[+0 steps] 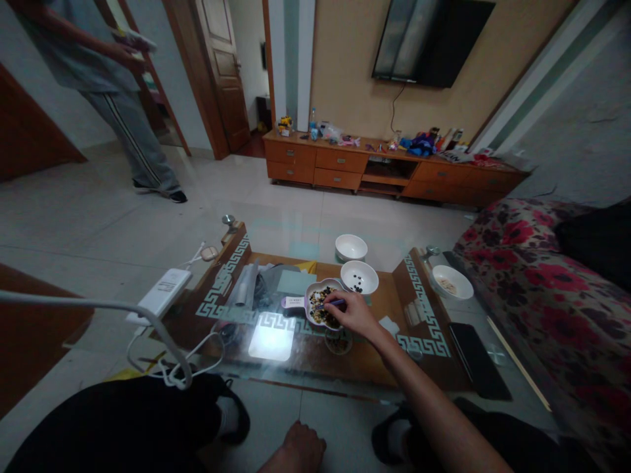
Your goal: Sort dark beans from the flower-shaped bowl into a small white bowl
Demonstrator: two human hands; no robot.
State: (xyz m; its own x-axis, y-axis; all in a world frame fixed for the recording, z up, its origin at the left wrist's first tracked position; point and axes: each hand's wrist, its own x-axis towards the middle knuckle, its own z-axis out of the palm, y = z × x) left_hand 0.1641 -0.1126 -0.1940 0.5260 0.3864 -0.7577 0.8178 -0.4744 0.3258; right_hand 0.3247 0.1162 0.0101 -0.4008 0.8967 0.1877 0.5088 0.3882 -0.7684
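Note:
My right hand (355,313) reaches over the glass coffee table (315,358) and pinches a thin purple-handled tool (331,304), its tip in a flower-shaped bowl (315,293) full of mixed dark and light beans. Just beyond stands a white bowl (359,276) holding a few dark beans, and farther back a second white bowl (351,247). A third white bowl (452,281) with pale bits sits at the right. My left hand (300,449) rests low between my knees, fingers curled into a loose fist with nothing visible in it.
A white power strip (160,294) with cables lies on the table's left end, a black phone (476,358) on its right. A floral sofa (537,282) stands at right. Another person (113,85) stands at far left near a door. A wooden TV cabinet (384,167) lines the wall.

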